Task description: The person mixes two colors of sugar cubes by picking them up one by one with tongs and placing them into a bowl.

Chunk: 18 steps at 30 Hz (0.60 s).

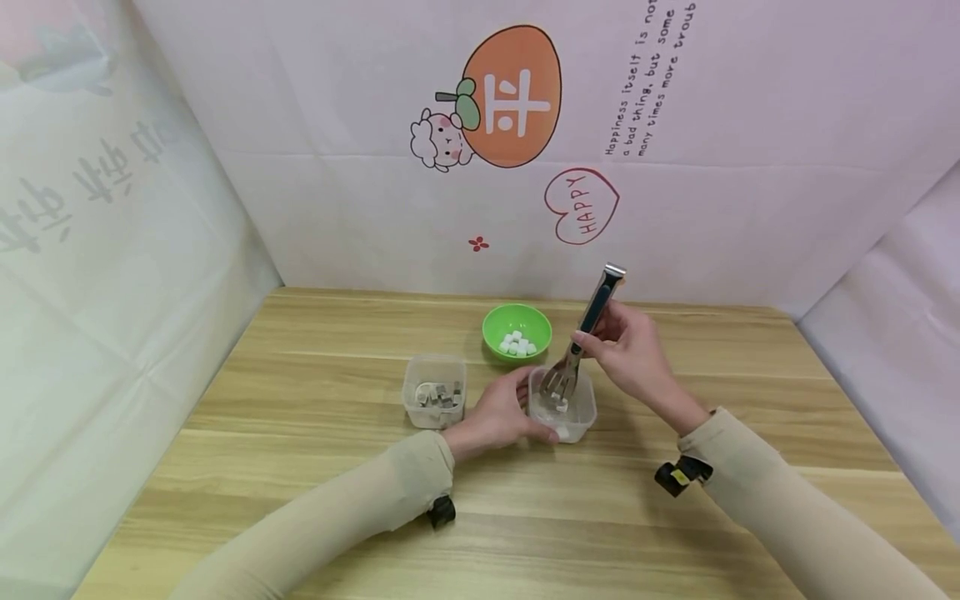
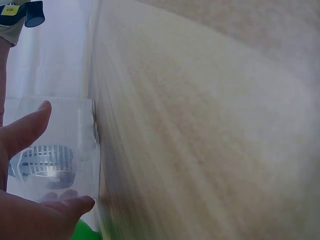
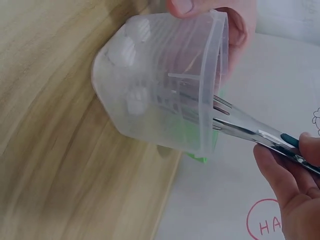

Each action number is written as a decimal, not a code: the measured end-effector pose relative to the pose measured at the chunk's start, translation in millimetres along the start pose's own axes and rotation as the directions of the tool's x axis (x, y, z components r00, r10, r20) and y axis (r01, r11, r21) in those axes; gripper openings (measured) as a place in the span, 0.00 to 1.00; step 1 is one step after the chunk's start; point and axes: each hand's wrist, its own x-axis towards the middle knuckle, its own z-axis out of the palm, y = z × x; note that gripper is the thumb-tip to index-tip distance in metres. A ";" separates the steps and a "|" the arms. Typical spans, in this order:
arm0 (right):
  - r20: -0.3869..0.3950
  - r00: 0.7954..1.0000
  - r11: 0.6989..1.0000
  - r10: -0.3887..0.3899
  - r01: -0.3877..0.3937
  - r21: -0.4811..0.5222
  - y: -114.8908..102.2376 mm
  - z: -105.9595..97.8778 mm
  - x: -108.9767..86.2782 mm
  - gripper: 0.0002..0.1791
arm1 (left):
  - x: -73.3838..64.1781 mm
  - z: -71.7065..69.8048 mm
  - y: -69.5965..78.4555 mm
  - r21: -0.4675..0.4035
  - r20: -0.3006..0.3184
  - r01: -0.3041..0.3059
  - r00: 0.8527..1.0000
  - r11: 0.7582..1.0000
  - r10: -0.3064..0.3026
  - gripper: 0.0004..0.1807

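Note:
My left hand grips a clear plastic container, thumb at its near side and fingers behind it. Above the container, my right hand holds a pair of metal tongs with dark grips. The slotted tong heads reach down inside the container. A few white cubes lie at the container's bottom in the right wrist view. Seen from the left wrist, the thumb and a finger span the container wall, and the tong heads show through the plastic.
Just behind the container stands a green bowl with several white cubes. To the left, a second clear container holds several grey metallic cubes. A white printed backdrop rises at the back edge of the wooden table.

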 end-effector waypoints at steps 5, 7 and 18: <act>-0.008 1.000 1.000 -0.012 0.012 0.018 1.5 5.7 -4.6 0.08 | -0.4 -0.2 -0.1 -0.001 0.001 0.002 1.000 1.000 -0.002 0.61; -0.008 1.000 1.000 -0.019 0.020 0.019 2.4 8.1 -5.8 0.08 | -0.2 -0.3 -0.2 0.010 -0.001 0.004 1.000 1.000 -0.004 0.61; 0.009 1.000 1.000 0.021 -0.021 -0.019 1.9 8.4 -8.1 0.08 | -0.8 -0.6 -1.2 0.011 0.001 -0.009 1.000 1.000 0.009 0.61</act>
